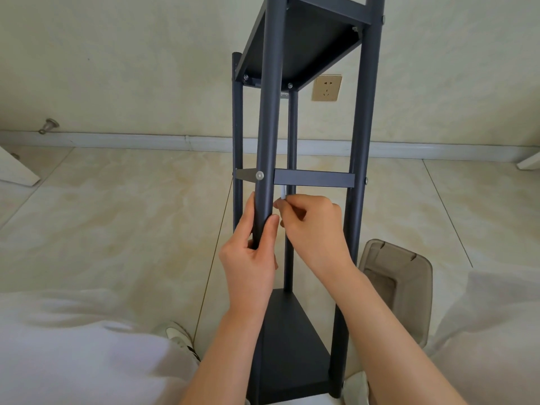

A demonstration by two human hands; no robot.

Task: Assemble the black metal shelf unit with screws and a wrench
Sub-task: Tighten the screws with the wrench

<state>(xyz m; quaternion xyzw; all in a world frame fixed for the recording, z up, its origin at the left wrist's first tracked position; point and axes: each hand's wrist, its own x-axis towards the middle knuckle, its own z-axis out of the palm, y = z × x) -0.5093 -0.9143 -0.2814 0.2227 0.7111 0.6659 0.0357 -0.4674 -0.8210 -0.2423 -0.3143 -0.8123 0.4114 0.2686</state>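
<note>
Bare forearms (230,346) come up from the bottom, over knees in white cloth (73,346). On the left hand (251,252) the grip is fingers & thumb curled round the front pole (270,112), low down, holding it steady. On the right hand (309,226) the grip is fingertips pinched on a small silver tool (283,192). It's prob. the wrench, but it is mostly hidden. It sits just under the cross bar (314,178), right beside that pole. A bit above, a silver screw (259,175) sits in the pole where the bar meets it, w/ a grey metal tab (245,174) sticking out sideways.

The black shelf unit (365,112) stands upright on the floor (117,214) between the knees, near the wall.

Done, I think: four poles up, bottom board (289,346) in, upper shelf (301,45) in w/ screws at its corners, cross bar fixed at both ends.

Left, I think: tighten this middle joint. No board shows at the middle level, so maybe one goes there.

A grey tub (400,276) sits on the floor just right of the unit. Can't see inside.
</note>
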